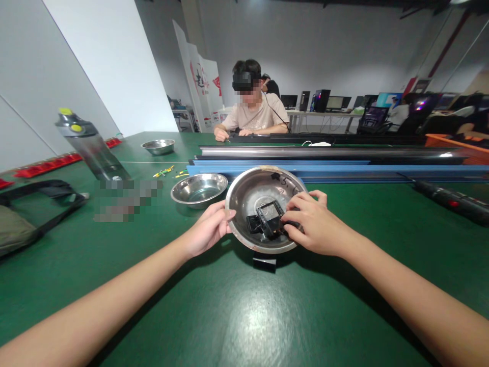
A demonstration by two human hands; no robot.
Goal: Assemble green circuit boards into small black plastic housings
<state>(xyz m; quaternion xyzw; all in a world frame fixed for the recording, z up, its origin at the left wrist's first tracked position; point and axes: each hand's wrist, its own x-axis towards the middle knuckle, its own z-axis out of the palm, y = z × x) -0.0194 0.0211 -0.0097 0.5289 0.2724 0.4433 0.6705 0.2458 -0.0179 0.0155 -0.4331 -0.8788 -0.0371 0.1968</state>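
Note:
A steel bowl (244,191) is tilted toward me above the green table, with several black plastic parts (270,216) inside. My left hand (209,228) grips its left rim, thumb over the edge and fingers underneath. Over the right rim reaches my right hand (315,221), its fingers curled around a black plastic part among the others; the fingertips are partly hidden. Just below the bowl, another black part (265,264) shows on the table. To the left of the held bowl stands a second steel bowl (199,189).
Long blue rails (344,172) and a grey rail (324,152) cross the table behind the bowls. A black electric screwdriver (451,200) lies right. At left are a water bottle (93,148), a bag strap (57,189) and another bowl (158,147). Opposite sits a person (254,112).

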